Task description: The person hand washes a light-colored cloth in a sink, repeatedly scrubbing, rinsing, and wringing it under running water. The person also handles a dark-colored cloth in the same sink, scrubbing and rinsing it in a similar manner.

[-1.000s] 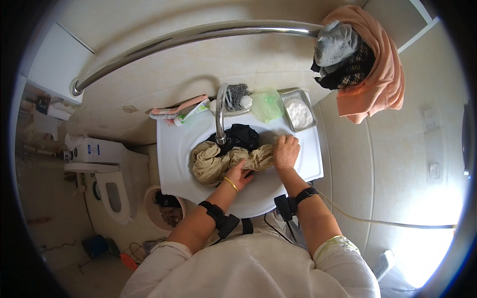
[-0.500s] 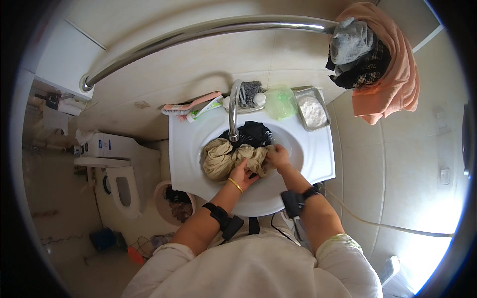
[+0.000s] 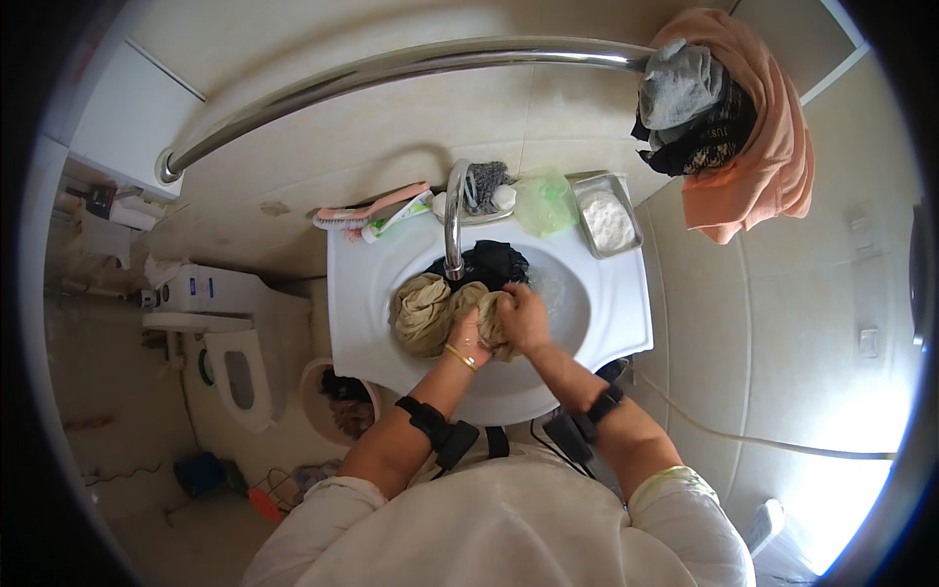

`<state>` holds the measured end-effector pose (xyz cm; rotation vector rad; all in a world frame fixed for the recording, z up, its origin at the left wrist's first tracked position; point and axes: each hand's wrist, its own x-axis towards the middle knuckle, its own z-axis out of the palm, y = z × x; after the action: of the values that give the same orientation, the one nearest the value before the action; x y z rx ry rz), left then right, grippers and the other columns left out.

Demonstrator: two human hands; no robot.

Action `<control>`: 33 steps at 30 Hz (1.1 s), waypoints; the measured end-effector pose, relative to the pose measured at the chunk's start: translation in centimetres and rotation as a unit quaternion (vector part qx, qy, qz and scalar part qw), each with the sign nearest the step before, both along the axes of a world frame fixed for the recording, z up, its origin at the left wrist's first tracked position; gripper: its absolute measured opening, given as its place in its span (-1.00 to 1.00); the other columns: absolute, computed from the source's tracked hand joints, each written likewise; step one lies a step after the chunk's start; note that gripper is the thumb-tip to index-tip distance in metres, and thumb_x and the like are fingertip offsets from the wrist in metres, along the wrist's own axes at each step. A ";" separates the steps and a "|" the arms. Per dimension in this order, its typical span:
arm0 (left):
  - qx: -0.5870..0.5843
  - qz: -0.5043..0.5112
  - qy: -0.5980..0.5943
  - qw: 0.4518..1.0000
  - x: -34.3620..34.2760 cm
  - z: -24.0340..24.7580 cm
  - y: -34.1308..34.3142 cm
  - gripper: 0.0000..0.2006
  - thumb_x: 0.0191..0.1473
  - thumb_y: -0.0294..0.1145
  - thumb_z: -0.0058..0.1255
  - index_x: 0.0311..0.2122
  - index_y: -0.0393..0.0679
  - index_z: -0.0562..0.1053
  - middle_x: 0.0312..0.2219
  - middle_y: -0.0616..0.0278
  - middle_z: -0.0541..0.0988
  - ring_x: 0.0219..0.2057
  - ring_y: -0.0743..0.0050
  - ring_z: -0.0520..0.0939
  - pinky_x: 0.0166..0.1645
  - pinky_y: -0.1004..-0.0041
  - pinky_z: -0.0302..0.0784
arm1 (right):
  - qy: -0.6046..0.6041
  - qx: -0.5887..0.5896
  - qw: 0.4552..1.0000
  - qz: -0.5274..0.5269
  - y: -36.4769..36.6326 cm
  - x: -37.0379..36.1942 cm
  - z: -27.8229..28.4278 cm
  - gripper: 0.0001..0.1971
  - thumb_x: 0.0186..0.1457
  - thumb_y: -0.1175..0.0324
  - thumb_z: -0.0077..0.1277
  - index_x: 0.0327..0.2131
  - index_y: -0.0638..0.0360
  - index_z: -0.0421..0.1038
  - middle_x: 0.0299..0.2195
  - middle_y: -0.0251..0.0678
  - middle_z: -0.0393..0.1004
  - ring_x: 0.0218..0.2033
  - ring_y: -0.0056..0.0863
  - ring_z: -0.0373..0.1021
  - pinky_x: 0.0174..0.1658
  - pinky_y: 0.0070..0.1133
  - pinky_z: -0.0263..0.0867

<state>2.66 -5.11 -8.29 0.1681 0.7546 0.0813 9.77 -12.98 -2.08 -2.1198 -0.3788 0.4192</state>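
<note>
A bunched, wet-looking beige garment [image 3: 423, 315] lies in the basin of the white sink [image 3: 626, 318]. My left hand [image 3: 471, 340], with a gold bangle at its wrist, holds a fold of it from below. My right hand [image 3: 525, 318] is closed on the same cloth, close beside the left. Behind the garment is a dark black cloth [image 3: 497, 262], under the curved chrome faucet [image 3: 454, 225]. Some water shows in the basin right of my right hand. The fingertips of both hands are partly hidden by the fabric.
Along the sink's back lie a pink scrub brush [image 3: 377, 207], a tube [image 3: 399, 217], a grey scrubber [image 3: 486, 188], a green plastic bag [image 3: 546, 203] and a metal tray of white powder [image 3: 608, 220]. A chrome rail [image 3: 411, 65] holds a peach towel [image 3: 758, 176]. A bucket [image 3: 315, 416] stands left, near a toilet [image 3: 240, 377].
My right hand has moved left, toward my left hand, bringing its part of the beige garment inward. The bunch between both hands is tighter. The whole view has shifted slightly.
</note>
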 end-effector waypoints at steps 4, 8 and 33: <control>0.186 -0.064 -0.146 0.970 -0.1 -1.4 1.1 -0.69 0.10 -0.22 -0.15 -0.11 -0.14 0.40 -0.20 0.25 0.51 -0.17 0.34 0.51 -0.08 0.36 0.45 | -0.070 0.032 0.989 0.127 -0.9 -1.3 1.0 -0.74 -0.01 0.20 -0.07 -0.31 0.16 0.42 -0.34 0.01 0.39 -0.35 0.01 0.36 -0.23 -0.28 0.32; -0.011 -0.025 -0.004 1.000 0.0 -1.8 -1.2 -0.70 0.10 -0.25 -0.12 -0.10 -0.18 0.39 -0.20 0.25 0.51 -0.19 0.34 0.53 -0.08 0.29 0.45 | -0.075 -0.013 0.997 0.020 -1.7 0.0 0.8 -0.76 0.00 0.20 -0.07 -0.42 0.20 0.38 -0.45 0.00 0.40 -0.35 -0.02 0.37 -0.28 -0.27 0.30; -0.014 -0.091 0.026 0.995 0.1 0.2 0.6 -0.62 0.15 -0.03 -0.23 -0.20 -0.14 0.44 -0.25 0.21 0.53 -0.22 0.36 0.54 -0.12 0.31 0.49 | -0.115 -0.030 0.983 0.138 -1.0 -0.8 1.9 -0.76 -0.03 0.23 0.00 -0.41 0.24 0.33 -0.44 0.02 0.40 -0.33 0.01 0.35 -0.27 -0.26 0.29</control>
<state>2.74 -4.51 -8.09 0.2124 0.7886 -0.1068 8.97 -13.98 -0.14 -2.1879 -0.8099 0.3458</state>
